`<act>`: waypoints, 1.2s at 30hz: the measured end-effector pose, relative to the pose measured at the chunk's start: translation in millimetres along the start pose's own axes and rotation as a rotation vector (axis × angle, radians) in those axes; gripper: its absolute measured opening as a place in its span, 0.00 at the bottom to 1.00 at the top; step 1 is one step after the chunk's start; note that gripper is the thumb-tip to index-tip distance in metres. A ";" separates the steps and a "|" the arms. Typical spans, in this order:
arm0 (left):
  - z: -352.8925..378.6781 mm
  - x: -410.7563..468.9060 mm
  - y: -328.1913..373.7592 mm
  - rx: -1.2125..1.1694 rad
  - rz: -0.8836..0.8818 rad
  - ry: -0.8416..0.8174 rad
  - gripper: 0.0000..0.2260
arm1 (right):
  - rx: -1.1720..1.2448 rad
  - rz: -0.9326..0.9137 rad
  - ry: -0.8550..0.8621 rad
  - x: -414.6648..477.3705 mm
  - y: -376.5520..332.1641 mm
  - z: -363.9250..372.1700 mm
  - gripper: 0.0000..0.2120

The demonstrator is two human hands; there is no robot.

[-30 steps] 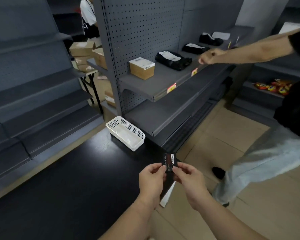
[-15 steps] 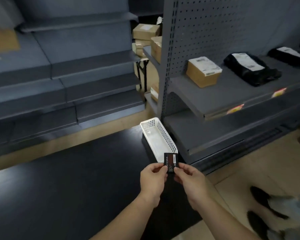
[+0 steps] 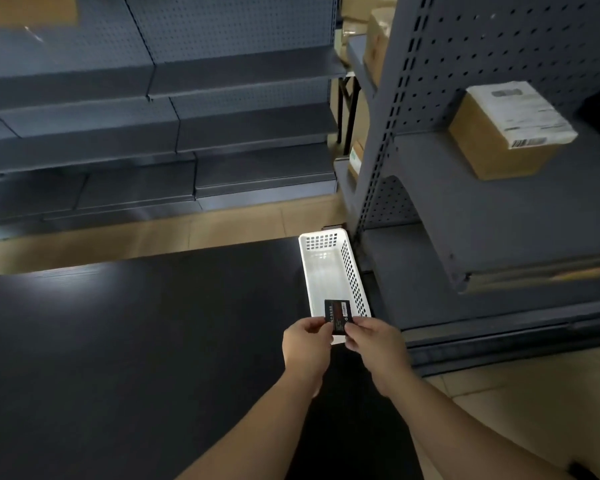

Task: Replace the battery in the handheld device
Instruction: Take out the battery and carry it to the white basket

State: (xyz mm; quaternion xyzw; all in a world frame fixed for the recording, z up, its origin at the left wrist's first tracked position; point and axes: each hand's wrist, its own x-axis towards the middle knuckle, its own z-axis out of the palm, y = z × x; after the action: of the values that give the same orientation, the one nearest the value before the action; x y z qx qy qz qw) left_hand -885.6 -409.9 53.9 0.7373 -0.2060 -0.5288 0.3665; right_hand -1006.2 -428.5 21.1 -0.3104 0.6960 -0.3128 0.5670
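Left hand [image 3: 305,344] and right hand [image 3: 374,341] both pinch battery [image 3: 338,315], upright, over near end of white basket [image 3: 357,289] on black table [image 3: 136,341]; box [image 3: 499,140] on right shelf.

Basket [image 3: 352,271] above right hand [image 3: 376,341] was glossy white perforated plastic; tabletop [image 3: 136,341] matt black w/ faint wood grain.

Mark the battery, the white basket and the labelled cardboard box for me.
battery [image 3: 338,312]: head view, on its printed face above the fingertips.
white basket [image 3: 323,271]: head view, on its bare inner floor.
cardboard box [image 3: 478,143]: head view, on its brown front side, below the white label.
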 end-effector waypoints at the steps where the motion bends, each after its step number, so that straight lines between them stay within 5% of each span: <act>1: 5.3 10.6 -1.7 0.020 -0.014 -0.001 0.06 | -0.027 0.009 0.017 11.5 0.6 2.2 0.09; 11: 31.2 71.4 -9.9 0.172 -0.073 0.026 0.10 | -0.350 -0.012 0.169 65.5 6.1 21.5 0.05; 24: 23.5 47.1 -2.3 0.269 0.013 -0.097 0.16 | -0.386 -0.002 0.172 50.6 -1.4 19.3 0.11; 33: -17.5 -22.8 30.8 0.235 0.171 -0.129 0.19 | -0.373 -0.236 0.025 -31.3 -56.1 -19.0 0.16; 36: -39.7 -50.5 44.5 0.227 0.233 -0.098 0.09 | -0.383 -0.312 -0.005 -62.7 -73.6 -23.3 0.16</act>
State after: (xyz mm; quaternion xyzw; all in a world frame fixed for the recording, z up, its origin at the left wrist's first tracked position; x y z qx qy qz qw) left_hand -862.9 -390.9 126.2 0.7185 -0.3659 -0.4914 0.3292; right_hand -1013.1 -422.2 120.2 -0.5166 0.6847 -0.2581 0.4446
